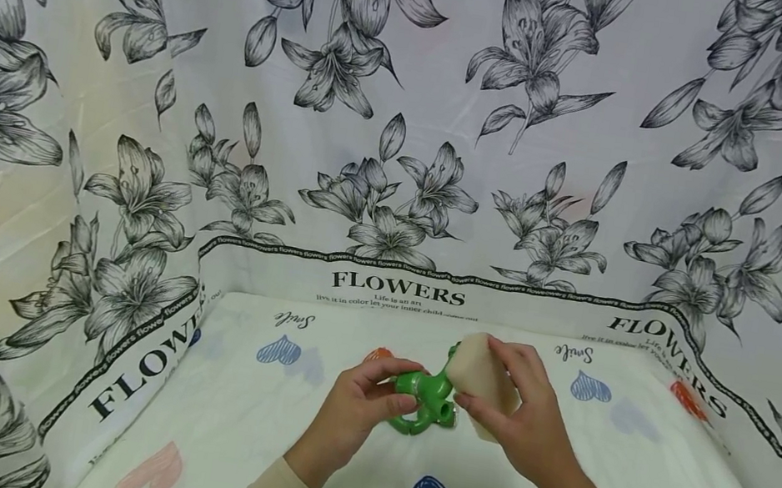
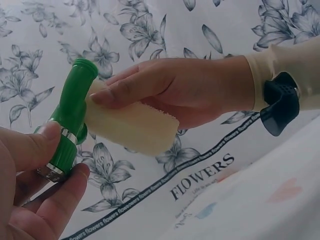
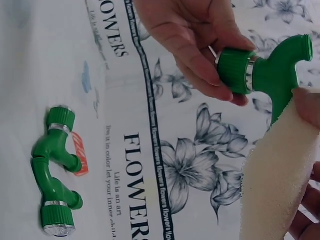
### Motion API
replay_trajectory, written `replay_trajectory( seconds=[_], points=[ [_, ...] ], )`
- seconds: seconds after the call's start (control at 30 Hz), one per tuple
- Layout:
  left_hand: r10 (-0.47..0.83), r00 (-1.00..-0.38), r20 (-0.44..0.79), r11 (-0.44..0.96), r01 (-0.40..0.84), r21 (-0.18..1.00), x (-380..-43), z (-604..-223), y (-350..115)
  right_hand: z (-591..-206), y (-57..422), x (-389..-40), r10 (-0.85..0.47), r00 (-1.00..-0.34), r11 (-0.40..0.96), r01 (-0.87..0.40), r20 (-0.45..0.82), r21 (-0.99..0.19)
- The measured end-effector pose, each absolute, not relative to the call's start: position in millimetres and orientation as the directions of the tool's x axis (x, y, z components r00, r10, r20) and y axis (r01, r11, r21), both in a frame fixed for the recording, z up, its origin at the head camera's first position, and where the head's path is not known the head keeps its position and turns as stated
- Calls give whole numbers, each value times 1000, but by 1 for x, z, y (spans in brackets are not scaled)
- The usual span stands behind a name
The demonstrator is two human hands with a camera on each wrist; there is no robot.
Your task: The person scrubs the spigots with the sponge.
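My left hand point(image 1: 358, 403) pinches a green plastic tap point(image 2: 72, 107) by its ribbed knob, which has a silver ring. The tap is held up over the table, its open spout end pointing away from the fingers. In my right hand point(image 1: 535, 422) is a thick cream sponge point(image 2: 132, 125), gripped between thumb and fingers. The sponge lies against the tap's body and covers part of it in the right wrist view. Two more green taps, an upper one point(image 3: 56, 135) and a lower one point(image 3: 52, 187), lie end to end on the tabletop in that view.
A white cloth point(image 1: 241, 432) printed with hearts covers the table. Behind and beside it hangs a curtain point(image 1: 395, 219) with black line-drawn flowers. Black straps point(image 2: 282, 102) sit at both wrists, over cream sleeves.
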State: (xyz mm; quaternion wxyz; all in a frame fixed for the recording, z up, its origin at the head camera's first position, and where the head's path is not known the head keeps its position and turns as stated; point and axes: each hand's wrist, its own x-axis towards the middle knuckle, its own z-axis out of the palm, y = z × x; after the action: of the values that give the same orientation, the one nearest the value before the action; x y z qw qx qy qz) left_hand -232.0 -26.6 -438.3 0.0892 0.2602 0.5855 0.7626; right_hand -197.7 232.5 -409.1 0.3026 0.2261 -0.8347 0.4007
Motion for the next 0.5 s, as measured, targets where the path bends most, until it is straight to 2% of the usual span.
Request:
replay_trajectory(
  seconds=[0.23, 0.5],
  points=[
    [446, -848, 286, -293, 164, 942, -232, -439, -26, -413, 236, -202, -75, -722, 591, -587, 688, -552],
    [444, -851, 280, -277, 167, 946, -233, -439, -26, -415, 234, -200, -52, -765, 563, -553, 642, -614]
  ],
)
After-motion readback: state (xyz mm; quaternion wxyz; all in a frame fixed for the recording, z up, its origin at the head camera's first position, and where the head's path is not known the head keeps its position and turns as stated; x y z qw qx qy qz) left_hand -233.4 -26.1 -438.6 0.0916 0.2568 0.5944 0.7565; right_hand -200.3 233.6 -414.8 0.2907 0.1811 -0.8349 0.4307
